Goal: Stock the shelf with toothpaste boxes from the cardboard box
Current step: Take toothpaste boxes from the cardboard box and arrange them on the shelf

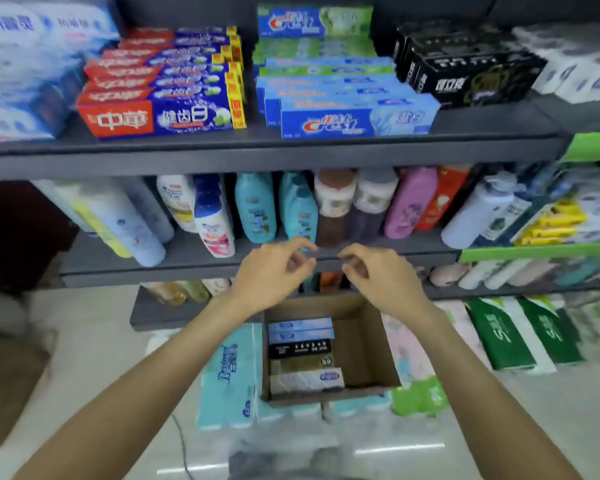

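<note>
From the head camera, the left hand (272, 270) and right hand (383, 271) hover side by side, fingers loosely curled, grasping nothing. At six o'clock below them the open brown cardboard box (368, 344) holds stacked toothpaste boxes (303, 355). At twelve o'clock the grey top shelf (257, 157) carries rows of red-blue, blue and black toothpaste cartons (354, 119).

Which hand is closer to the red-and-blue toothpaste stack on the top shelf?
Left. The left hand hangs below the red-and-blue toothpaste stack, slightly to its right; the right hand is farther right, under the Crest boxes.
</note>
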Demonstrator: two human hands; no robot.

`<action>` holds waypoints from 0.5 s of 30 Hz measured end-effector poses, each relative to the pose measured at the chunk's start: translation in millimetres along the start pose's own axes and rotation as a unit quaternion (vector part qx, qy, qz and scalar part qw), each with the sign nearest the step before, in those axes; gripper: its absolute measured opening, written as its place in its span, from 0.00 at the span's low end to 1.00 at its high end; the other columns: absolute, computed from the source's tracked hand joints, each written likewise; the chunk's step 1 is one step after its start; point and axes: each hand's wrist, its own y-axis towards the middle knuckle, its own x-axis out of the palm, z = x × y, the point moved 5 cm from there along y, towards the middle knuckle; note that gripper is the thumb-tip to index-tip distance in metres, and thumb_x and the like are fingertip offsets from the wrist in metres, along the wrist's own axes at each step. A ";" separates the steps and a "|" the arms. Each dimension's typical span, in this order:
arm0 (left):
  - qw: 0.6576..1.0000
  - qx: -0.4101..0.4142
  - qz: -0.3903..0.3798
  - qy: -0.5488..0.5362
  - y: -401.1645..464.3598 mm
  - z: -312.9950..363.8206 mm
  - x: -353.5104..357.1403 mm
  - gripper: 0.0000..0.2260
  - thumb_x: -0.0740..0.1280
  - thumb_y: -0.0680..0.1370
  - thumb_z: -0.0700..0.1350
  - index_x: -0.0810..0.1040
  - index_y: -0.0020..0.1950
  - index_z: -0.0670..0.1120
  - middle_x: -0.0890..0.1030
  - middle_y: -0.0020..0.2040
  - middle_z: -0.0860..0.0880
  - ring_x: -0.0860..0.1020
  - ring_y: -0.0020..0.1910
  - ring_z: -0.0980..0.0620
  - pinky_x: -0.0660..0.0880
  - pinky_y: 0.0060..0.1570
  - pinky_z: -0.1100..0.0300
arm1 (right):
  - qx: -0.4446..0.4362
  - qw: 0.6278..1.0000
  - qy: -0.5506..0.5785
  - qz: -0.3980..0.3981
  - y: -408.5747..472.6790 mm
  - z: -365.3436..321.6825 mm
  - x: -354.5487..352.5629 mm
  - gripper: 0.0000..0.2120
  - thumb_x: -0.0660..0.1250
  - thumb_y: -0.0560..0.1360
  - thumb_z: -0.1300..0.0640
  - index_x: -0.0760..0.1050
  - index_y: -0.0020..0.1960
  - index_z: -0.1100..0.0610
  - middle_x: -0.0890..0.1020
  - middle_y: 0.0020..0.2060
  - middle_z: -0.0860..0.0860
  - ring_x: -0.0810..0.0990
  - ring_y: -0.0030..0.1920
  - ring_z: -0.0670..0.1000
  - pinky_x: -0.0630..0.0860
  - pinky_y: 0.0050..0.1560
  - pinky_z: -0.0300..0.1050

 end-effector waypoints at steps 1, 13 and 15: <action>0.995 -0.058 -0.071 0.025 -9.1 -18.7 29.2 0.12 0.62 0.76 0.52 0.76 0.59 0.54 0.82 0.47 0.57 0.80 0.47 0.56 0.76 0.49 0.56 | 0.028 0.997 0.007 -0.075 -9.8 15.1 22.6 0.11 0.63 0.77 0.52 0.76 0.59 0.50 0.84 0.48 0.48 0.81 0.50 0.52 0.77 0.47 0.49; 0.944 -0.197 -0.252 0.079 -78.8 -156.9 244.7 0.20 0.64 0.76 0.45 0.71 0.68 0.50 0.73 0.66 0.47 0.72 0.65 0.45 0.71 0.63 0.51 | 0.107 0.950 -0.007 -0.293 -68.8 116.0 243.1 0.16 0.64 0.75 0.58 0.72 0.63 0.52 0.78 0.59 0.52 0.78 0.56 0.56 0.75 0.53 0.48; 0.923 -0.186 -0.301 0.150 -77.6 -174.8 277.6 0.23 0.64 0.75 0.46 0.66 0.71 0.50 0.70 0.68 0.46 0.68 0.68 0.45 0.69 0.65 0.49 | 0.129 0.939 -0.002 -0.319 -63.8 130.3 282.2 0.20 0.66 0.75 0.59 0.68 0.66 0.52 0.76 0.61 0.54 0.78 0.58 0.57 0.75 0.56 0.50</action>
